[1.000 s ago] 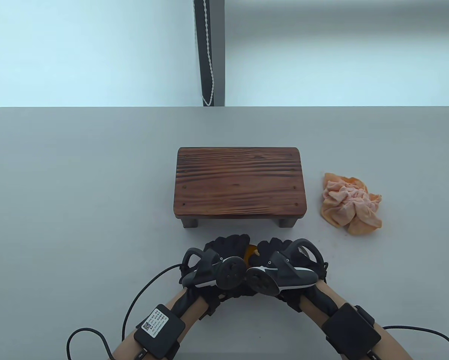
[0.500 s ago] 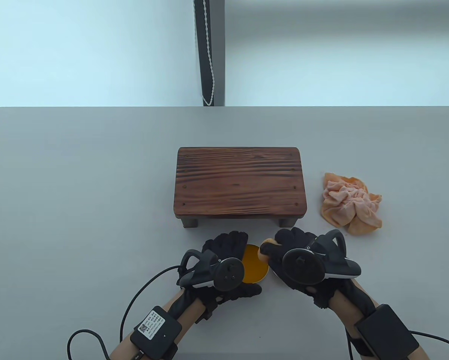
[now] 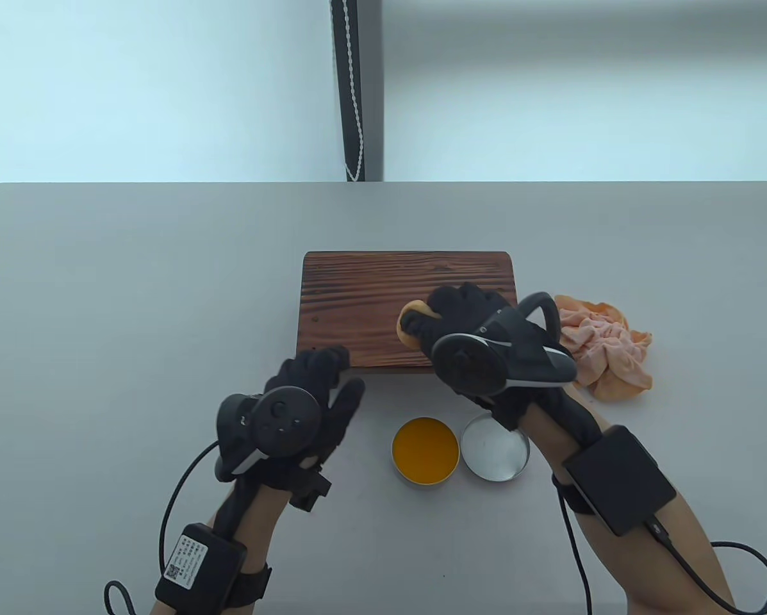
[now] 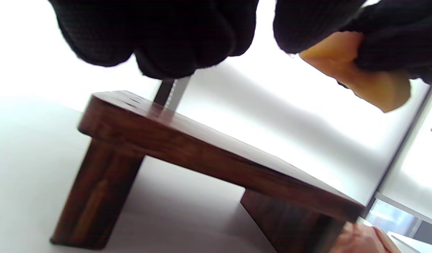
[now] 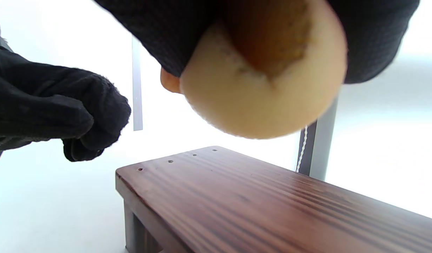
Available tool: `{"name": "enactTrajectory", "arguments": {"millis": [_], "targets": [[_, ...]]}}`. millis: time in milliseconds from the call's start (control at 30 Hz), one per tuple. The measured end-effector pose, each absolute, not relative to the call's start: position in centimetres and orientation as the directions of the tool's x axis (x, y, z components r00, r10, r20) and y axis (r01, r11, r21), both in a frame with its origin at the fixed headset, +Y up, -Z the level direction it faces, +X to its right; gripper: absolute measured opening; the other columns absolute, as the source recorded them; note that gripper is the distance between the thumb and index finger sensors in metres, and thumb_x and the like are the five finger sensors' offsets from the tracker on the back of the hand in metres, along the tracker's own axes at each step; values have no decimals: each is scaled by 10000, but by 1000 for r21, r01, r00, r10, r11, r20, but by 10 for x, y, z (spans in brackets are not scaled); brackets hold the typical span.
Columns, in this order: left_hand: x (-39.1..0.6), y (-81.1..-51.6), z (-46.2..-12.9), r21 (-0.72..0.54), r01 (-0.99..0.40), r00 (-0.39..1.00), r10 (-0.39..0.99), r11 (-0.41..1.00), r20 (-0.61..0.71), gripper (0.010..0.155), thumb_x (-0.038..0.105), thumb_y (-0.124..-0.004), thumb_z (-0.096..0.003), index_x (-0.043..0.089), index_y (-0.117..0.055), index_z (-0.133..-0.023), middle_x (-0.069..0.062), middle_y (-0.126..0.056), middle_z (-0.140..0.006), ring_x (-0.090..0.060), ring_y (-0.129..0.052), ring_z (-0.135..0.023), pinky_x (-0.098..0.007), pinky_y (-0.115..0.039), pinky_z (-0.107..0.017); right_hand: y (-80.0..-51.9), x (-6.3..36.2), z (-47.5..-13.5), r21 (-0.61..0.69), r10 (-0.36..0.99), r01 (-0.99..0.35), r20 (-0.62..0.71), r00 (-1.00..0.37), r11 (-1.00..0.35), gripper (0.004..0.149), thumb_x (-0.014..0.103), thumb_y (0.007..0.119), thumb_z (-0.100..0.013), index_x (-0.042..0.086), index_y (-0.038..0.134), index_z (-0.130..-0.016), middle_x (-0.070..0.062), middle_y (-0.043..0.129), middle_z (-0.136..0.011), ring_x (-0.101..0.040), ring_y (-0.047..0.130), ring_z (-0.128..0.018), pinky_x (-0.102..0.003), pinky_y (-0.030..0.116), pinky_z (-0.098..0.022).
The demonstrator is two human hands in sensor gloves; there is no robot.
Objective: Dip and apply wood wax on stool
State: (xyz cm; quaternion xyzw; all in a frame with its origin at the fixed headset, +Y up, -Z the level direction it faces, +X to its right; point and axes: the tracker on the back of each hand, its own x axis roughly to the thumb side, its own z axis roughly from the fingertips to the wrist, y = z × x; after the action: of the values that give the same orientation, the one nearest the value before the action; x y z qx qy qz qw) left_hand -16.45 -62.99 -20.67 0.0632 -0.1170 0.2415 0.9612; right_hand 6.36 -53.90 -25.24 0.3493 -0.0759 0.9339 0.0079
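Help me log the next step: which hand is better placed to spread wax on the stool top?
The right hand. It grips the wax-smeared sponge just above the stool top. The left hand holds nothing, hovering near the stool's front left corner.

One stool [image 3: 409, 307] stands on the desk [image 3: 133, 288]. Near its front edge sit one open tin [image 3: 425, 450] of orange wax and one lid [image 3: 494, 455] — side by side. One crumpled cloth [image 3: 607, 355] lies just right of the stool. One round sponge [image 5: 258, 88] hangs above the stool top. Two hands — left [image 3: 306, 397], right [image 3: 466, 320].
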Motion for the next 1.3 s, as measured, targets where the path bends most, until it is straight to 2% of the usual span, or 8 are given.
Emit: {"name": "enactTrajectory", "arguments": {"millis": [133, 200, 367, 467, 567, 733, 1033, 1300], "targets": [[-198, -651, -239, -25, -597, 797, 597, 802, 93, 692, 407, -724, -612, -22, -557, -1128, -291, -795, -965, -452, -875, -778, -684, -758, -579, -539, 23, -290, -149, -75, -32, 657, -750, -988, 418, 211, 894, -511, 185, 880, -928, -258, 918, -878, -449, 972, -691, -685, 843, -516], [-201, -664, -249, -56, -652, 749, 653, 757, 109, 748, 400, -713, -616, -39, -478, -1175, -360, -718, -1036, -522, -824, -837, -726, -717, -594, -543, 5, -309, -152, -100, 0, 649, -754, -988, 418, 224, 899, -507, 202, 882, -924, -231, 934, -866, -423, 991, -679, -666, 856, -514], [-200, -685, -260, -91, -640, 765, 644, 763, 22, 805, 426, -705, -617, -83, -442, -1183, -427, -631, -1112, -577, -782, -888, -746, -698, -603, -560, -35, -351, -107, -108, 51, 643, -758, -993, 412, 220, 918, -494, 215, 904, -906, -214, 967, -830, -398, 1023, -651, -651, 871, -510], [-203, -694, -265, -129, -633, 772, 635, 763, -32, 796, 417, -721, -610, -70, -455, -1181, -394, -714, -1074, -512, -863, -828, -709, -746, -582, -574, -59, -372, -79, -133, 108, 649, -749, -991, 408, 221, 917, -495, 218, 907, -902, -210, 969, -821, -389, 1028, -644, -645, 872, -510], [-207, -701, -268, -161, -735, 675, 733, 658, -86, 784, 427, -736, -604, -43, -484, -1179, -333, -841, -972, -454, -936, -723, -678, -785, -545, -591, -77, -386, -63, -159, 156, 655, -739, -986, 407, 218, 915, -495, 215, 906, -902, -215, 965, -815, -388, 1026, -641, -645, 869, -512], [-208, -700, -271, -196, -732, 679, 720, 652, -141, 771, 437, -744, -603, 3, -487, -1186, -297, -866, -908, -418, -936, -672, -668, -784, -545, -618, -91, -396, -39, -165, 188, 667, -726, -981, 409, 217, 921, -491, 214, 904, -900, -216, 965, -805, -385, 1028, -634, -644, 871, -510], [-208, -700, -272, -216, -760, 648, 738, 612, -189, 773, 424, -757, -597, 18, -471, -1190, -299, -839, -932, -433, -917, -702, -691, -763, -568, -623, -83, -416, -105, -200, 172, 613, -765, -979, 398, 220, 921, -494, 236, 896, -891, -213, 971, -793, -382, 1035, -611, -636, 878, -500], [-207, -698, -272, -231, -763, 645, 736, 604, -205, 778, 425, -753, -597, 23, -455, -1191, -305, -828, -936, -446, -907, -721, -719, -741, -582, -618, -85, -392, -81, -217, 220, 668, -712, -972, 396, 207, 947, -482, 174, 927, -876, -238, 978, -761, -389, 1037, -582, -640, 880, -490]]}}
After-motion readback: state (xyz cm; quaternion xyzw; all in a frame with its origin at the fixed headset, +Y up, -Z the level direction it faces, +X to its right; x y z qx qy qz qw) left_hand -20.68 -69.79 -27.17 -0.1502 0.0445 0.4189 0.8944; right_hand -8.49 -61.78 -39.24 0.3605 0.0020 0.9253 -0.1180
